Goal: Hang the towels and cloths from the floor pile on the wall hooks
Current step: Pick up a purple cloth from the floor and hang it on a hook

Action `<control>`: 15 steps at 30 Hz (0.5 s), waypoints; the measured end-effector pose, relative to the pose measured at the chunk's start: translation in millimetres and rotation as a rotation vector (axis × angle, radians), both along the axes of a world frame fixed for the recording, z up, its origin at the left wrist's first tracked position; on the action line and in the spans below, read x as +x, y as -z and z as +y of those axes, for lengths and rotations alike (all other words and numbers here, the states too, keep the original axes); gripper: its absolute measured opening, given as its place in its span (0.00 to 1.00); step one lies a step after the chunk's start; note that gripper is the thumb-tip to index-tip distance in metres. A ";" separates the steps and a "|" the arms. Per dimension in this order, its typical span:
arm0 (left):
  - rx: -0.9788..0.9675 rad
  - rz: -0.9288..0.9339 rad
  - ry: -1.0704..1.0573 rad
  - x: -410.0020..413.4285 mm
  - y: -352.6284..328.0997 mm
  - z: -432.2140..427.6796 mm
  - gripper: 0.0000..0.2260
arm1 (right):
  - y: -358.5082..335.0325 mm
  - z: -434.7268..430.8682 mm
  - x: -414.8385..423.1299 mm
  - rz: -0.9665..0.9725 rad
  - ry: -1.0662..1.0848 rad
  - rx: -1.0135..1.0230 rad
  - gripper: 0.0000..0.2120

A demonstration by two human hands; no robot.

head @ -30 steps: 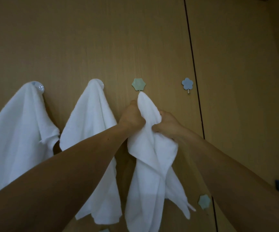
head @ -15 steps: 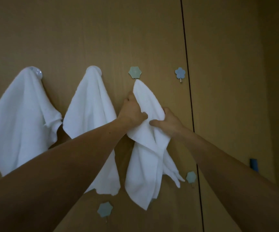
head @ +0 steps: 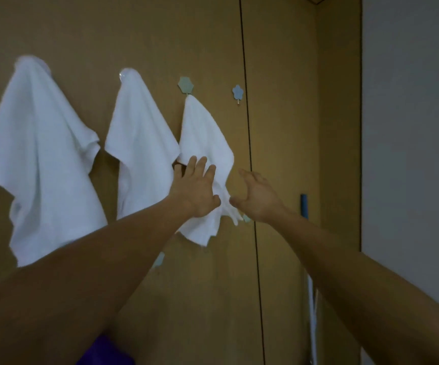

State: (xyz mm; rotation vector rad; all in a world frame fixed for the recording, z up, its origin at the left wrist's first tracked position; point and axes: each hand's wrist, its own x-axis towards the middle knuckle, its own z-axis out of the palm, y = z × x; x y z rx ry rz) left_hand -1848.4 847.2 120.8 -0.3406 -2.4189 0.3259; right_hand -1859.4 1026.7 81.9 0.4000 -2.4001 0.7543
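Head view: three white towels hung in a row.
Left towel (head: 42, 159) and middle towel (head: 139, 143) are draped in peaks; the rumpled right towel (head: 205, 138) is hung from one green flower hook (head: 185, 85). The left hand (head: 196, 191) is spread, seemingly touching it; the right hand (head: 256, 196) is held open just beside.

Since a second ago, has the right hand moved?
Yes. The right hand released the rightmost white towel and shifted right, away from the green flower-shaped hook, reaching the dark panel seam.

before you the wooden wall (head: 279, 127) held the left towel (head: 42, 154), middle towel (head: 139, 143), right towel (head: 202, 138) and a blue flower hook (head: 237, 92).
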 end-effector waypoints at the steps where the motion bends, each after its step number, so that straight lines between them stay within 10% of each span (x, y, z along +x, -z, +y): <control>1: 0.007 -0.014 0.034 9.0 14.9 -1.7 0.35 | 14.1 2.1 16.4 -0.027 0.026 0.012 0.40; 15: 0.003 -0.667 0.334 136.0 275.5 89.1 0.38 | 259.1 93.7 246.0 -0.618 0.393 0.101 0.40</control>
